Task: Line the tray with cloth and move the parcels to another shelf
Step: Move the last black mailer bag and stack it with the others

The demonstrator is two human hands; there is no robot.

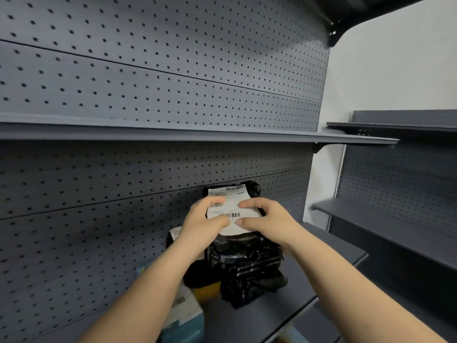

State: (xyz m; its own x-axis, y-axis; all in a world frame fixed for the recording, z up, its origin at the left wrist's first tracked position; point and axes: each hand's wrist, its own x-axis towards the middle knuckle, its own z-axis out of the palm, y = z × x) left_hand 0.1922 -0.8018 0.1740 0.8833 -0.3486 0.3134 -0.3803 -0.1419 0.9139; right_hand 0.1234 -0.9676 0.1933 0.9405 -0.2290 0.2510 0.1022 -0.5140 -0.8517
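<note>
Both hands grip a black parcel [243,246] by its white label, the left hand [205,219] at 9 o'clock and the right hand [265,219] at 3 o'clock, fingers closed on it. It stands on the lower shelf [329,246] against the pegboard [99,194], apparently steadied for lifting to the shelf above [173,132].

Looks like a stockroom or parcel pickup spot, maybe the back of a shop. The giveaway is the dark grey metal gondola shelving [197,136] with a perforated pegboard back panel [148,78], the retail kind, and a second matching unit [395,219] stands off to the right against a plain white wall [395,70]. Most shelves are bare. On the lower shelf [259,315] there are black plastic courier bags [247,266] with a white shipping label [230,209] carrying barcodes, plus a couple of other packages [185,310] beside them. No home furniture anywhere, all storage fixtures.
</note>
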